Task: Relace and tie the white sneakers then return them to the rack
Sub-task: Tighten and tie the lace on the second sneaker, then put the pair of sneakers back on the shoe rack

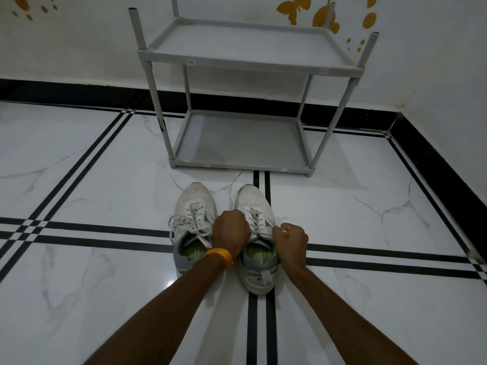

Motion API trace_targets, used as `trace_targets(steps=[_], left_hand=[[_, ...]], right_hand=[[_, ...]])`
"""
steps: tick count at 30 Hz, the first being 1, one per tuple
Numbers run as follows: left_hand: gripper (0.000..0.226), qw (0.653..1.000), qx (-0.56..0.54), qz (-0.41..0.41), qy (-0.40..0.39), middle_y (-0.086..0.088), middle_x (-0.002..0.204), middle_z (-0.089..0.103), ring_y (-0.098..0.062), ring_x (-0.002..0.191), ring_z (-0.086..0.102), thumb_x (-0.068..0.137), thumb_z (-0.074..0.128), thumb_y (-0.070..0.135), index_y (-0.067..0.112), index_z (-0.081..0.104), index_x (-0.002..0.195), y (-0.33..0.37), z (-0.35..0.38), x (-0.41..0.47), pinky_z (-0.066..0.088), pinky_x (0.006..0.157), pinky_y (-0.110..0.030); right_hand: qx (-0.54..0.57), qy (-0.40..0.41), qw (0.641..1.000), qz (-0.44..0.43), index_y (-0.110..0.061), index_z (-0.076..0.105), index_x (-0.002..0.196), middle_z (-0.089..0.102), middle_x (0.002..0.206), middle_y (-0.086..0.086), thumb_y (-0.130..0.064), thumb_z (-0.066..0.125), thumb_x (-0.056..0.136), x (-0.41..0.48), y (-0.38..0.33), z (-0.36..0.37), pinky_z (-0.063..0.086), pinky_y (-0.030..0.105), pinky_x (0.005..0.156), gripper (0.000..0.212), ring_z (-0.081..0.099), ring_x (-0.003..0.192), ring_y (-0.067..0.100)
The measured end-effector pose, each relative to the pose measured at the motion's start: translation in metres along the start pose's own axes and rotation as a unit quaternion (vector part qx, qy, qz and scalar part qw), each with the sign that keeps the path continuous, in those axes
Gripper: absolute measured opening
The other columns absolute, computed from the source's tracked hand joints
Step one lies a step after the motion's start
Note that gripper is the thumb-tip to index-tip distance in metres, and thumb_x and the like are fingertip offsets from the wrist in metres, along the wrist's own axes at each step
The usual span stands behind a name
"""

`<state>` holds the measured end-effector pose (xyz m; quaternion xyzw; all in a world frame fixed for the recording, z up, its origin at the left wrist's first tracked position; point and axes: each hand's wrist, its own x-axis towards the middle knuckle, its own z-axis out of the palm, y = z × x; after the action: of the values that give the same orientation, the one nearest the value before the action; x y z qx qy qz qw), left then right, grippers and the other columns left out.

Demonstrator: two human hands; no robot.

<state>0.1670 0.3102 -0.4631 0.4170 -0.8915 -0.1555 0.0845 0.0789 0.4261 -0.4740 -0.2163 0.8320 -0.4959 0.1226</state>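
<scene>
Two white sneakers sit side by side on the floor (105, 285), toes pointing far, just near of one grey rack (247, 61) with two shelves. The left sneaker (193, 206) has its lace tied in a loose bow. Two hands reach to the right sneaker (253, 201). The left hand (231, 230) is curled tight over its laces. The right hand (291, 239) is a fist pinching a lace end. The wall (434, 75) is on the far and right sides; the floor is open left and right of the sneakers.
</scene>
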Motion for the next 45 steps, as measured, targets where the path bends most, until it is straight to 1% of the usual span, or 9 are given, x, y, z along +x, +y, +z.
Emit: trace_targets(steps=[5, 7, 9, 12, 15, 20, 30, 39, 45], left_hand=[[0.036, 0.994, -0.07, 0.057, 0.066, -0.004, 0.11, 0.053, -0.022, 0.088, 0.058, 0.093, 0.047, 0.05, 0.016, 0.055, 0.101, -0.011, -0.031, -0.022, 0.049, 0.068, -0.034], [0.036, 0.983, -0.109, 0.035, 0.143, -0.003, 0.127, 0.047, -0.021, 0.102, 0.054, 0.088, 0.054, 0.045, 0.021, 0.051, 0.114, -0.031, -0.055, -0.028, 0.052, 0.077, -0.034], [0.051, 0.982, -0.127, -0.057, 0.129, -0.008, 0.128, 0.047, -0.026, 0.111, 0.052, 0.083, 0.061, 0.041, 0.021, 0.045, 0.127, -0.06, -0.075, -0.031, 0.048, 0.081, -0.034], [0.064, 0.95, -0.207, -0.215, -0.089, -0.008, 0.109, 0.056, -0.025, 0.09, 0.057, 0.08, 0.064, 0.049, 0.02, 0.036, 0.131, -0.102, -0.088, -0.044, 0.046, 0.069, -0.03], [0.058, 0.894, -0.294, -0.236, -0.243, -0.008, 0.099, 0.057, -0.02, 0.074, 0.054, 0.082, 0.067, 0.036, 0.029, 0.028, 0.124, -0.114, -0.075, -0.059, 0.045, 0.056, -0.025], [0.038, 0.952, -0.267, -0.132, -0.074, -0.005, 0.113, 0.065, -0.021, 0.09, 0.06, 0.091, 0.054, 0.031, 0.024, 0.046, 0.128, -0.107, -0.043, -0.05, 0.049, 0.075, -0.031], [0.042, 0.949, -0.314, -0.034, -0.008, -0.001, 0.115, 0.066, -0.02, 0.098, 0.064, 0.091, 0.046, 0.017, 0.026, 0.046, 0.132, -0.077, -0.053, -0.024, 0.051, 0.085, -0.031], [0.054, 0.949, -0.316, -0.007, 0.012, 0.008, 0.113, 0.064, -0.013, 0.097, 0.064, 0.093, 0.047, 0.011, 0.029, 0.036, 0.143, -0.016, -0.188, 0.02, 0.052, 0.088, -0.028], [0.049, 0.941, -0.338, -0.018, -0.019, 0.003, 0.111, 0.066, -0.009, 0.096, 0.065, 0.091, 0.041, 0.027, 0.023, 0.042, 0.14, 0.031, -0.302, 0.025, 0.056, 0.088, -0.033]], right_hand=[[-0.003, -0.096, 0.995, 0.032, -0.019, 0.051, 0.077, 0.059, 0.074, 0.0, -0.052, 0.061, 0.083, 0.008, 0.006, -0.02, 0.052, 0.037, 0.063, 0.035, 0.057, 0.068, 0.017], [-0.029, -0.149, 0.987, 0.046, -0.031, 0.053, 0.104, 0.059, 0.098, -0.001, -0.071, 0.063, 0.066, 0.011, 0.004, -0.029, 0.059, 0.042, 0.071, 0.056, 0.062, 0.086, 0.019], [-0.074, -0.206, 0.974, 0.048, -0.032, 0.048, 0.121, 0.056, 0.106, -0.002, -0.063, 0.073, 0.063, 0.012, 0.001, -0.032, 0.059, 0.04, 0.073, 0.071, 0.061, 0.094, 0.021], [-0.138, -0.253, 0.957, 0.024, -0.019, 0.05, 0.124, 0.061, 0.103, 0.004, -0.031, 0.075, 0.076, 0.007, -0.001, -0.025, 0.056, 0.036, 0.07, 0.056, 0.064, 0.086, 0.026], [-0.133, -0.231, 0.963, 0.031, -0.01, 0.055, 0.114, 0.063, 0.101, 0.01, -0.017, 0.065, 0.081, 0.002, -0.006, -0.015, 0.055, 0.039, 0.069, 0.035, 0.062, 0.082, 0.026], [-0.163, -0.211, 0.962, -0.063, -0.002, 0.06, 0.111, 0.064, 0.104, 0.019, -0.01, 0.052, 0.089, -0.002, -0.015, 0.006, 0.046, 0.031, 0.076, 0.024, 0.06, 0.092, 0.03], [-0.156, -0.143, 0.971, -0.111, -0.008, 0.055, 0.122, 0.057, 0.102, 0.013, -0.008, 0.042, 0.094, 0.019, -0.024, -0.011, 0.045, 0.032, 0.078, 0.031, 0.055, 0.09, 0.023], [-0.117, -0.114, 0.977, -0.137, -0.011, 0.051, 0.129, 0.053, 0.099, 0.007, -0.016, 0.036, 0.088, 0.047, -0.162, -0.084, 0.034, 0.018, 0.066, 0.044, 0.046, 0.082, 0.008], [-0.136, -0.105, 0.978, -0.121, -0.013, 0.049, 0.134, 0.053, 0.106, 0.005, -0.006, 0.044, 0.093, 0.056, -0.275, -0.144, 0.045, 0.025, 0.075, 0.042, 0.051, 0.085, 0.011]])
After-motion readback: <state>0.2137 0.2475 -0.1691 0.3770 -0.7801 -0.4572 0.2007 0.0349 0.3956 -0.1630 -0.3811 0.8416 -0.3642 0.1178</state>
